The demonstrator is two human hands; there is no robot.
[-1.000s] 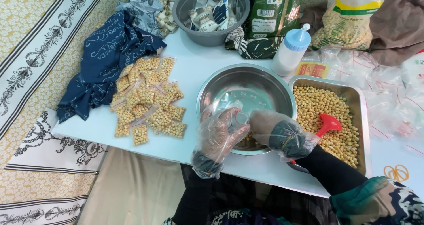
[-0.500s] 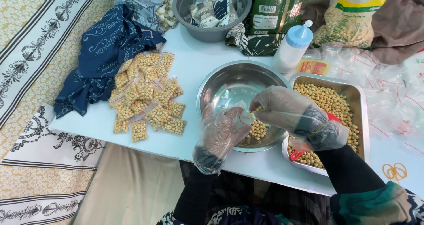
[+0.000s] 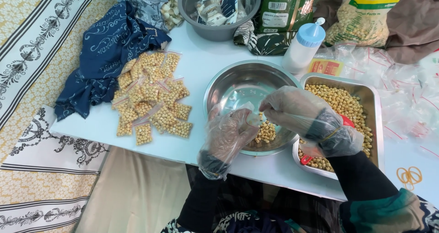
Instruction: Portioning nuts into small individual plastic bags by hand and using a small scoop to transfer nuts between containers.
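Right hand (image 3: 292, 107) w/ clear glove has come back from the steel tray of chickpeas (image 3: 361, 98), both grips now pinching small clear bag (image 3: 252, 118) w/ left hand (image 3: 227, 137) over round steel bowl (image 3: 242, 84).

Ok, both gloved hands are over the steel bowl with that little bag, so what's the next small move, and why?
Probably tip the chickpeas from the right hand into the small clear bag that the left hand holds over the round steel bowl. The fingers meet at the bag's mouth, and filled packets lie piled to the left.
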